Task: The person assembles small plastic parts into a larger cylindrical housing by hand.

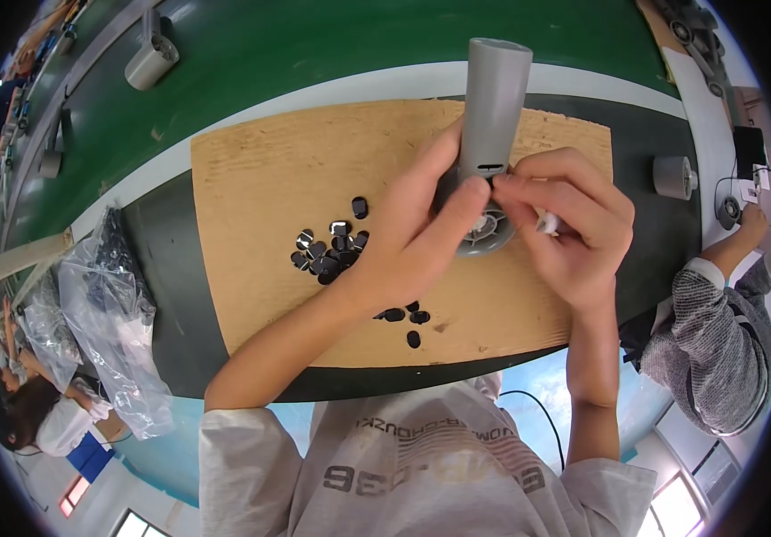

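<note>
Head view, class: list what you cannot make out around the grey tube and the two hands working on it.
- Lower end of the grey tube: covered by the left hand and right hand.
- What the right fingertips pinch at the tube's slot: too small to tell.
- White bit behind the right hand: mostly hidden by the fingers.
- Small black oval pieces on the wooden board: some lie under the left forearm, so the count is unclear.

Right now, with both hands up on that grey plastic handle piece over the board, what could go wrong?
1. The left hand steadies the grey plastic cylindrical housing only near its lower end, so the tall part could tip.
2. The right hand pinches something small at the housing's slot; it might slip and drop.
3. The small black oval pieces lie loose on the brown fibreboard sheet beside the left wrist; a sweep of the forearm could scatter them.
</note>
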Tool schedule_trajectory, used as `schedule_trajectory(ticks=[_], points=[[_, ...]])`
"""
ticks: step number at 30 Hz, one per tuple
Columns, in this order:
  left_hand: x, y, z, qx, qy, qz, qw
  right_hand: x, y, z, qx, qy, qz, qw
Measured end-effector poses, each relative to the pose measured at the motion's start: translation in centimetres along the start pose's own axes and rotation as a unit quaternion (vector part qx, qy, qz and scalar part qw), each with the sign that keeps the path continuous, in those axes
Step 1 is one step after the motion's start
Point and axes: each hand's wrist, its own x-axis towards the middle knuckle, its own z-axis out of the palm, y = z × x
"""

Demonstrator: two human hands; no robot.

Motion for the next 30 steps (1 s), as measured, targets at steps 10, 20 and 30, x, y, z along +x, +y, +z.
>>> schedule_trajectory(ticks=[10,20,30], points=[[0.3,-0.4,0.5,0.091,0.027,0.015,0.995,-0.4,-2.2,-1.9,0.02,-0.093,0.088,0.992],[-0.1,-0.8,1.0,0.142,0.009,0.058,0.988,0.4,-0.9,-3.4,-0.076,-0.216,0.088,0.969],[-0.1,-0.6,1.2,0.176,0.004,0.068,0.982,1.2,-0.8,-3.6,-0.145,-0.241,0.044,0.958]])
